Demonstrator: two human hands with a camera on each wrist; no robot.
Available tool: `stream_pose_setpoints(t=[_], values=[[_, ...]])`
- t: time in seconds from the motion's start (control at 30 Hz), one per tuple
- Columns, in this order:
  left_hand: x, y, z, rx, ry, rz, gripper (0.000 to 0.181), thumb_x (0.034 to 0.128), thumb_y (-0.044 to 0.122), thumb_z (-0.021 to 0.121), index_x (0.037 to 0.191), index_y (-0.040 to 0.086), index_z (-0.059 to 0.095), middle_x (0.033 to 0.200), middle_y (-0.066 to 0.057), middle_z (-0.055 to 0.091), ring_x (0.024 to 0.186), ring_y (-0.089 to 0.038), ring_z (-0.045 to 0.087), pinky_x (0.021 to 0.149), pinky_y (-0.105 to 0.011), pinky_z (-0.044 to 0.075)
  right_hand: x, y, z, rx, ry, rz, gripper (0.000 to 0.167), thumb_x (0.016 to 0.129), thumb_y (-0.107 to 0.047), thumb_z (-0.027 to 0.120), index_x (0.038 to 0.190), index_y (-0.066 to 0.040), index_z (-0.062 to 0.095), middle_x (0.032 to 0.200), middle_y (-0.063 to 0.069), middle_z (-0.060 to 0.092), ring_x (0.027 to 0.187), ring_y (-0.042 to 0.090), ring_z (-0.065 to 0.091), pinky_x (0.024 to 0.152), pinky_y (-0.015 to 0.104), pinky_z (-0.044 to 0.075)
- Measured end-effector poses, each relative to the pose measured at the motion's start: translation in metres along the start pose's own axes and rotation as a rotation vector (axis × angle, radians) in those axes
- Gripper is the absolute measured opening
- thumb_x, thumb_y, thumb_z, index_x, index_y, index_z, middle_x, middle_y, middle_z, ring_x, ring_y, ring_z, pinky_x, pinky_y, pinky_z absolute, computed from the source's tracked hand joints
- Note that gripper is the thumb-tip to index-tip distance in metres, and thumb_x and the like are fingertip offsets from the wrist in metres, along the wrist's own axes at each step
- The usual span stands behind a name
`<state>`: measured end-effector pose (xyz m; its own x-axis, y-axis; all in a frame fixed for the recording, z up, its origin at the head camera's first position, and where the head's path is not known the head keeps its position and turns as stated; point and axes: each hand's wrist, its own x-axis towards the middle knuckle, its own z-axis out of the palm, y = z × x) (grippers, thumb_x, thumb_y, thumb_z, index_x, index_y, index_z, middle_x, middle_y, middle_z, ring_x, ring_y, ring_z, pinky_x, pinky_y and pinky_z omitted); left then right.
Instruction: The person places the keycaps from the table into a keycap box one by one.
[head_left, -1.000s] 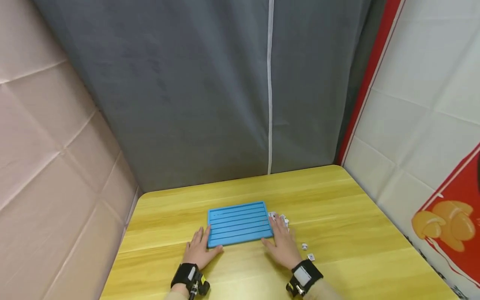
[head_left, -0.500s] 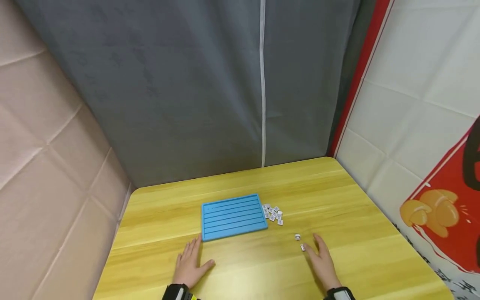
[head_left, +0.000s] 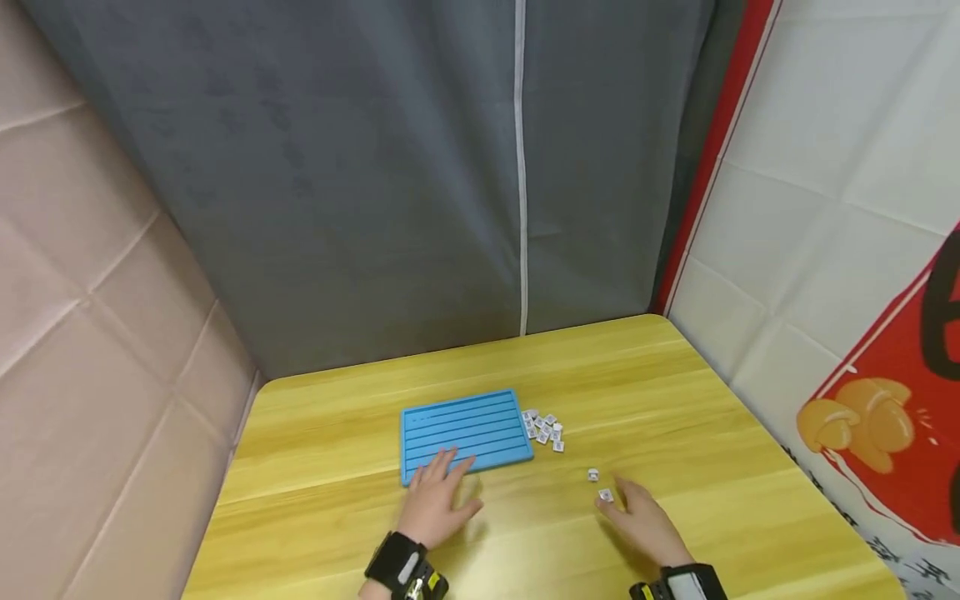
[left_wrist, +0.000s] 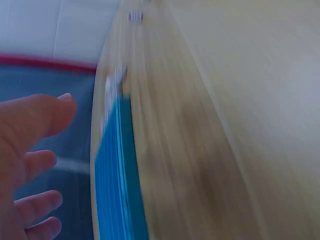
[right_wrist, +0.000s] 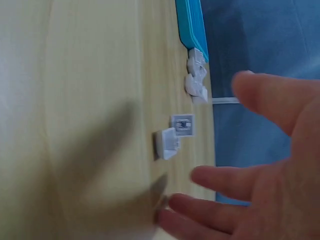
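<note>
A blue ridged tray [head_left: 467, 427] lies on the table. My left hand [head_left: 435, 506] is over its front edge with fingers spread, holding nothing; the left wrist view shows this hand's fingers [left_wrist: 42, 202] apart from the tray. Two white keycaps lie loose at the right: a nearer keycap [head_left: 606, 495] and a farther keycap [head_left: 593, 475]. Beside the nearer one is my right hand [head_left: 645, 523], thumb and fingers parted around it. In the right wrist view the hollow undersides of a keycap [right_wrist: 167, 144] and another keycap [right_wrist: 183, 125] show, with the fingers not closed on either.
Several more white keycaps [head_left: 543, 427] lie in a loose group against the tray's right edge. The yellow wood-grain table [head_left: 315, 467] meets a grey curtain [head_left: 390, 208] at the back. Pale panels stand at left and right.
Both hands have left the tray's sides. The right hand went right to the two loose keycaps, uncovering the group beside the tray. The left hand drew back, then moved right over the front edge.
</note>
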<state>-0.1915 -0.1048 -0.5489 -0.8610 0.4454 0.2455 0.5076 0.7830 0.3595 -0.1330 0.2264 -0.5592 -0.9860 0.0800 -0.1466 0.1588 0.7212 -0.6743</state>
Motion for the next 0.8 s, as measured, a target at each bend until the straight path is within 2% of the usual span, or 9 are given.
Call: stream_pose_setpoints(t=[0.1, 0.17, 0.27, 0.37, 0.47, 0.6, 0.67, 0.8], values=[[0.031, 0.033, 0.006, -0.043, -0.096, 0.136, 0.055, 0.0867, 0.040, 0.069, 0.134, 0.014, 0.056, 0.141, -0.013, 0.049, 0.131, -0.037, 0.042, 0.103, -0.061, 0.031, -0.007, -0.003, -0.006, -0.030, -0.018, 0.027, 0.076, 0.094, -0.043, 0.059, 0.131, 0.021, 0.042, 0.129, 0.038, 0.048, 0.120, 0.053, 0.046, 0.097, 0.062, 0.036], [0.051, 0.051, 0.016, -0.129, -0.169, 0.191, 0.049, 0.0887, 0.037, 0.067, 0.131, 0.014, 0.059, 0.135, -0.009, 0.056, 0.126, -0.031, 0.049, 0.102, -0.053, 0.037, -0.010, -0.007, -0.009, -0.034, -0.028, 0.034, 0.075, 0.094, -0.043, 0.059, 0.130, 0.021, 0.043, 0.127, 0.037, 0.051, 0.119, 0.051, 0.048, 0.096, 0.061, 0.037], [0.077, 0.068, 0.031, -0.260, -0.251, 0.187, 0.042, 0.0905, 0.031, 0.067, 0.127, 0.011, 0.063, 0.122, -0.006, 0.064, 0.111, -0.022, 0.059, 0.092, -0.039, 0.047, -0.010, -0.013, -0.009, -0.031, -0.042, 0.021, 0.074, 0.093, -0.042, 0.061, 0.129, 0.020, 0.046, 0.126, 0.035, 0.053, 0.117, 0.050, 0.050, 0.095, 0.061, 0.038], [0.096, 0.076, 0.047, -0.269, -0.286, 0.150, 0.037, 0.0908, 0.030, 0.067, 0.123, 0.012, 0.066, 0.108, -0.003, 0.069, 0.096, -0.014, 0.063, 0.080, -0.028, 0.050, -0.010, -0.017, -0.005, -0.007, -0.049, -0.003, 0.070, 0.092, -0.041, 0.063, 0.127, 0.018, 0.049, 0.124, 0.033, 0.055, 0.115, 0.049, 0.052, 0.095, 0.061, 0.039], [0.101, 0.080, 0.063, -0.178, -0.308, 0.149, 0.035, 0.0916, 0.033, 0.066, 0.121, 0.013, 0.067, 0.098, -0.001, 0.070, 0.086, -0.011, 0.064, 0.072, -0.026, 0.050, -0.014, -0.016, 0.004, 0.006, -0.054, -0.019, 0.064, 0.091, -0.039, 0.065, 0.124, 0.014, 0.054, 0.122, 0.030, 0.058, 0.113, 0.048, 0.054, 0.093, 0.060, 0.040], [0.094, 0.085, 0.080, -0.085, -0.312, 0.173, 0.032, 0.0925, 0.036, 0.064, 0.114, 0.013, 0.070, 0.092, 0.001, 0.071, 0.082, -0.011, 0.065, 0.070, -0.025, 0.050, -0.024, -0.011, 0.017, -0.003, -0.052, -0.013, 0.058, 0.090, -0.039, 0.066, 0.121, 0.010, 0.059, 0.121, 0.026, 0.060, 0.114, 0.046, 0.054, 0.094, 0.060, 0.040], [0.091, 0.087, 0.084, -0.048, -0.282, 0.196, 0.028, 0.0921, 0.035, 0.064, 0.109, 0.014, 0.071, 0.092, 0.003, 0.071, 0.083, -0.011, 0.065, 0.071, -0.025, 0.049, -0.027, -0.010, 0.021, -0.011, -0.040, -0.003, 0.056, 0.090, -0.040, 0.066, 0.119, 0.008, 0.061, 0.122, 0.025, 0.060, 0.115, 0.045, 0.054, 0.094, 0.060, 0.039], [0.090, 0.096, 0.081, -0.003, -0.218, 0.250, 0.016, 0.0894, 0.028, 0.066, 0.098, 0.016, 0.074, 0.085, 0.007, 0.068, 0.078, -0.008, 0.063, 0.068, -0.023, 0.048, -0.028, -0.011, 0.024, -0.040, 0.001, -0.010, 0.053, 0.089, -0.040, 0.067, 0.115, 0.006, 0.065, 0.122, 0.024, 0.060, 0.115, 0.045, 0.054, 0.094, 0.060, 0.039]])
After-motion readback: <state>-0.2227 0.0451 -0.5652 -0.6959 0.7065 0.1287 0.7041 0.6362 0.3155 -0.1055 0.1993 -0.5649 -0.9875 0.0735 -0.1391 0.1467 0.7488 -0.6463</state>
